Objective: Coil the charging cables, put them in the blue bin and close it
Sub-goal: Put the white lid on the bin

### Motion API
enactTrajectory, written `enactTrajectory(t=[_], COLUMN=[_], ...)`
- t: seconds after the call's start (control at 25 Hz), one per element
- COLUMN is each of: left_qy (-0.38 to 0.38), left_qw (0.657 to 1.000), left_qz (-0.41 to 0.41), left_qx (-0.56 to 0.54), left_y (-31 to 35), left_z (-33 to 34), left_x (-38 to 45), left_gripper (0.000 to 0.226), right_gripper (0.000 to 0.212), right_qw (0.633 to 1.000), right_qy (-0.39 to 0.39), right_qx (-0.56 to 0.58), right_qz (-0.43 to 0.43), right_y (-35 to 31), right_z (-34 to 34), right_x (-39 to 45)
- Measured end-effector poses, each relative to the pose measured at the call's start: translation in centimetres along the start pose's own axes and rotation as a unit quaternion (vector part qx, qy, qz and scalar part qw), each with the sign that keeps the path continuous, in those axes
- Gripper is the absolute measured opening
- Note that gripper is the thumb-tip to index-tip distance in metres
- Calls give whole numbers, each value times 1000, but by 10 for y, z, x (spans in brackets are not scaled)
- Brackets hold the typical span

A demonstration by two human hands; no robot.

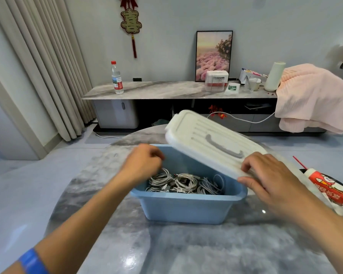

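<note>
- We work at a round marble table (107, 224), with the blue bin (186, 206) standing near its middle; every place below is given from that bin.
- The white lid (212, 139) hangs tilted over the bin's right half, its near edge low by the rim and its far end raised, so the bin is not yet closed.
- Our right hand (269, 178) grips the lid's near edge, fingers on top and thumb beneath.
- Our left hand (145, 163) hovers over the bin's left rim, fingers curled; we cannot tell whether it holds anything.
- The coiled white charging cables (184, 183) already lie inside the bin.
- We judge this the closing step: next we must clear the left hand, square the lid over the rim and press it down.
</note>
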State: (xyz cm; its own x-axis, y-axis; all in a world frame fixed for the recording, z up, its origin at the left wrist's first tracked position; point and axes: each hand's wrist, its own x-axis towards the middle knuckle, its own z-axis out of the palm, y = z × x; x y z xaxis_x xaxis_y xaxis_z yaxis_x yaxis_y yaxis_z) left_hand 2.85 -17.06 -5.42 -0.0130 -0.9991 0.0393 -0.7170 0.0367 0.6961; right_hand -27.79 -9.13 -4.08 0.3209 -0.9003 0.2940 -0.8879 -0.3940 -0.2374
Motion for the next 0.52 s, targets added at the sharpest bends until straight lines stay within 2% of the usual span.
enactTrajectory(t=[0.04, 0.08, 0.12, 0.2, 0.24, 0.36, 0.52], left_qy=[93, 140, 141, 74, 59, 96, 132], left_qw=[994, 984, 977, 974, 977, 982, 967], left_qz=[-27, -44, -58, -74, -79, -67, -116], left_qx=[-55, -105, -147, -199, -191, -146, -183], left_y=[-12, -24, -32, -42, -46, -51, -52], left_z=[-14, -23, -28, -23, -18, -10, 0], left_x=[-5, -9, -15, -23, -25, -24, -24], left_gripper=[20, 16, 14, 25, 26, 29, 13], right_gripper=[18, 19, 19, 19, 18, 17, 19], right_qw=[999, 996, 994, 994, 993, 994, 995], right_qy=[-27, -53, -73, -68, -63, -54, -29], right_qx=[-24, -41, -43, -32, -29, -2, 58], right_qz=[-34, -61, -70, -82, -90, -100, -76], right_y=[-7, -17, -27, -41, -43, -42, -39], right_z=[3, 10, 20, 36, 40, 49, 52], right_x=[4, 9, 13, 17, 18, 15, 14])
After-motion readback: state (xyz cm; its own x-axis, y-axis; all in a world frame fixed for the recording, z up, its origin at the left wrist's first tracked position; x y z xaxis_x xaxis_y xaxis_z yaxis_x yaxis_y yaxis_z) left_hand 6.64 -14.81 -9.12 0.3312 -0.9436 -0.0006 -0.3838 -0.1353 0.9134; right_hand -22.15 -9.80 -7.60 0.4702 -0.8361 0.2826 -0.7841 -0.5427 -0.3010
